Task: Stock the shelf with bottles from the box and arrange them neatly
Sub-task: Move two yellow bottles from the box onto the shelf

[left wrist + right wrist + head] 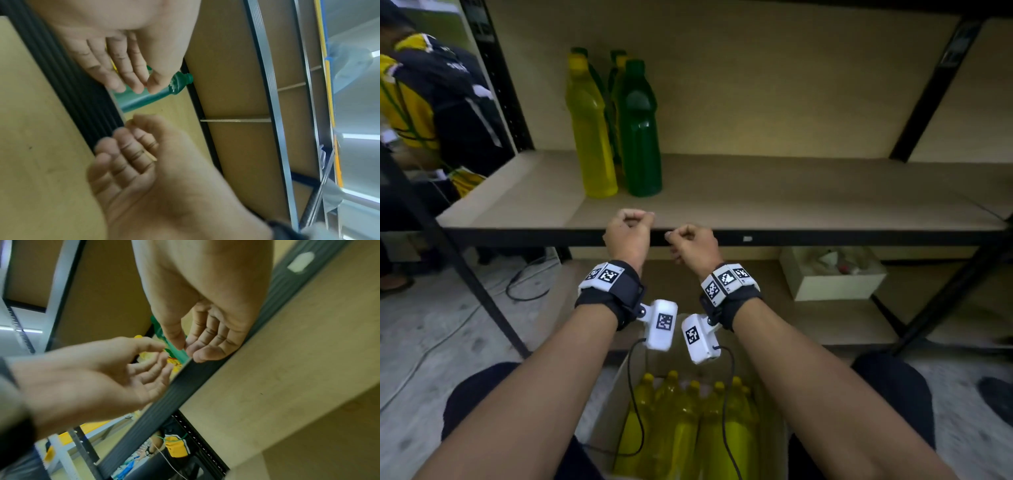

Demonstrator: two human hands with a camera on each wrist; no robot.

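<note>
A yellow bottle [590, 130] and a green bottle [638, 130] stand upright at the left of the wooden shelf [791, 195], with more bottles behind them. Between my knees, a cardboard box [774, 428] holds several yellow bottles [688, 421]. My left hand [635, 217] hovers at the shelf's front edge, just in front of the green bottle, fingers loosely curled and holding nothing. My right hand [681, 236] is beside it, also loosely curled and holding nothing. The wrist views show the left hand [131, 78] and right hand [205, 344] with bare palms, and the green bottle [156, 95] behind the fingers.
The shelf's black front rail [825, 238] runs just under both hands. A white box [832, 274] sits on the lower shelf at the right. Another person [431, 102] is at the far left, beyond the black upright [496, 78]. Cables [524, 284] lie on the floor.
</note>
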